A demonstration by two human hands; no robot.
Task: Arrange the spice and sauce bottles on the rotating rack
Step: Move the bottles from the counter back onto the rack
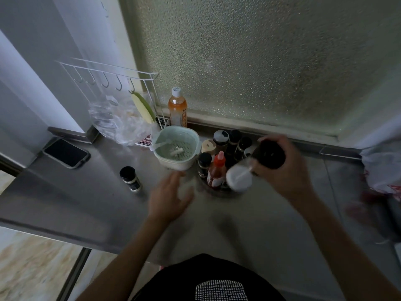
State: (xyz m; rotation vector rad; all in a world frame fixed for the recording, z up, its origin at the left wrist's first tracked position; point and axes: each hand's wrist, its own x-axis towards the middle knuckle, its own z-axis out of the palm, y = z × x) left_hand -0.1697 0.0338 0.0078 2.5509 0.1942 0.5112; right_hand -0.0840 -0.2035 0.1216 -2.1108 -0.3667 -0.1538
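Left of the empty, spread left hand [168, 197], a black-capped spice jar [130, 178] stands upright on the worktop [82, 192]; the right hand [280, 168] is clamped on a dark bottle [270, 154].

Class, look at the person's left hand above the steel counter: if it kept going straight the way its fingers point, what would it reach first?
Most likely the pale green strainer bowl: the left hand points up toward its near wall. The hand is blurred and depth is unclear, so this is a judgement.

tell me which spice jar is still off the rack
The black-lidded spice jar standing alone on the steel counter, left of the open left hand. The other bottles crowd the rack; one is in the right hand.
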